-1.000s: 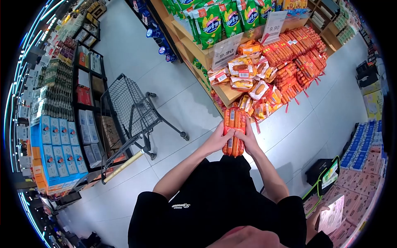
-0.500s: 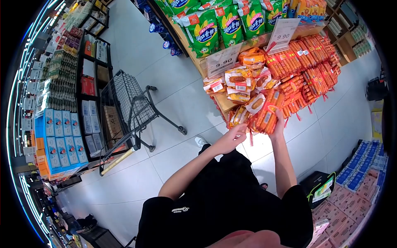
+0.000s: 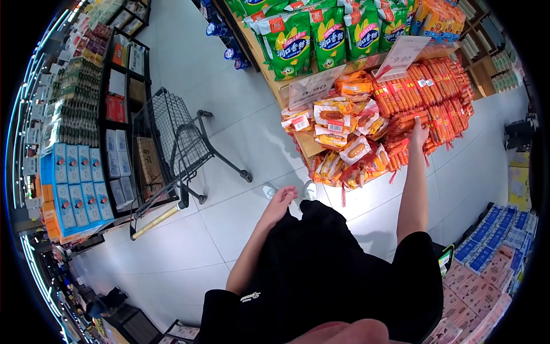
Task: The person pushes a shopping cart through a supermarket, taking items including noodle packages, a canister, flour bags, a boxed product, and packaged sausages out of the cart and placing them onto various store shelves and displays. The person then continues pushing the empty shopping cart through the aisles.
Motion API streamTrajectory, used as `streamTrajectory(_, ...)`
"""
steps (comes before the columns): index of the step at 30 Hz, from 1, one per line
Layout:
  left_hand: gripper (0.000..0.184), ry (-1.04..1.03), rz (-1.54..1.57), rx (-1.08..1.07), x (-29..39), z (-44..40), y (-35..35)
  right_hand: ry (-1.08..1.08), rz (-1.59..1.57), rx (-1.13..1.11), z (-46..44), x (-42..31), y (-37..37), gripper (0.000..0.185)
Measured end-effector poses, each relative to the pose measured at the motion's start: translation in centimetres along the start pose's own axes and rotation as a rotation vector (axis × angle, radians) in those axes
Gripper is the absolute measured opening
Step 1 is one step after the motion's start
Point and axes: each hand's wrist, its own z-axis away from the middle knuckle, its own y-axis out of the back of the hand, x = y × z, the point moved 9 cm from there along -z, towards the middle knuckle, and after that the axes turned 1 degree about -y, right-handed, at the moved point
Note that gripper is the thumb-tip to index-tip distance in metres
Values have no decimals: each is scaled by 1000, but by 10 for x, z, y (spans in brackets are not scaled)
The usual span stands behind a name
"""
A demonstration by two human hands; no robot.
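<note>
My right hand [image 3: 420, 135] reaches to the sausage pile, its fingers closed on the end of a red pack of sausages [image 3: 403, 125] that rests among similar packs. Away from the display, in front of my body, my left hand [image 3: 281, 200] is held low with loosely bent fingers and nothing in it. Left of the red packs lie single-wrapped sausages [image 3: 356, 149] in white, yellow and orange wrappers, some near the shelf's front edge.
Green bags [image 3: 286, 47] stand in a row behind two price signs, one a 9.90 sign [image 3: 312, 87]. A shopping cart [image 3: 172, 137] is on the floor to the left. Blue-and-white boxes [image 3: 80, 178] are stacked beyond it; pink boxes [image 3: 475, 286] are at lower right.
My right hand has carried the red sausage pack from the front edge up and right onto the pile. My left hand has drawn back left, away from the pack.
</note>
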Motion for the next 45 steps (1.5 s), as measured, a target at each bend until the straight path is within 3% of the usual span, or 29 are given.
streamTrajectory(2,37,-17,23,13,-1,-3,1,1,80,-96,-25,9,-11,67)
streamTrajectory(6,36,-8,33,43,-1,-5,0,156,255,85,-15,3,11,58)
streamTrajectory(7,36,-8,42,53,-5,-5,3,148,154,14,5,-14,11,58)
streamTrajectory(9,35,-16,43,53,-11,-6,8,264,171,16,-56,15,30,52)
streamTrajectory(10,35,-24,66,113,-10,-2,17,636,313,361,-33,-16,49,48)
streamTrajectory(12,35,5,74,133,-11,6,27,523,-262,53,35,-82,20,34)
streamTrajectory(14,34,-22,107,230,-9,18,51,483,-463,-495,110,-143,-30,27)
streamTrajectory(17,34,-96,128,460,-6,55,109,655,-653,-1094,296,-234,-84,20)
streamTrajectory(19,32,-149,140,660,-4,90,157,783,-731,-1474,410,-265,-84,17)
streamTrajectory(20,31,-176,150,765,-5,113,182,889,-779,-1516,460,-281,-73,13)
streamTrajectory(21,29,-208,149,861,-1,137,204,922,-902,-1872,503,-291,-69,14)
streamTrajectory(22,27,-244,151,955,4,160,227,841,-931,-2025,532,-302,-66,16)
streamTrajectory(23,23,-287,115,1042,7,183,251,838,-913,-2022,556,-307,-67,16)
streamTrajectory(26,18,-432,-52,1305,23,250,319,873,-1611,-1992,597,-332,-40,52)
streamTrajectory(27,19,-461,-162,1360,30,270,341,878,-1602,-2007,604,-330,-44,52)
streamTrajectory(28,20,-488,-275,1416,35,289,363,916,-1566,-2148,616,-324,-45,14)
streamTrajectory(29,19,-460,-361,1459,37,306,384,948,-1523,-2290,633,-319,-43,33)
streamTrajectory(32,19,-426,-481,1571,24,343,441,838,-1407,-2517,684,-313,-55,24)
streamTrajectory(35,19,-212,-858,1563,9,349,476,721,-1285,-2641,740,-309,-68,18)
streamTrajectory(36,19,-200,-869,1468,-11,338,488,700,-1244,-2665,757,-307,-73,18)
streamTrajectory(38,19,-369,-645,1370,-32,316,499,672,-1169,-2692,789,-303,-81,19)
streamTrajectory(41,19,-207,-1007,1502,-20,304,497,645,-1070,-2714,836,-295,-93,25)
streamTrajectory(44,20,-193,-1215,1440,5,298,485,788,-1055,-2642,874,-286,-102,24)
streamTrajectory(45,22,-325,-1306,1510,19,303,479,855,-1054,-2598,883,-284,-104,24)
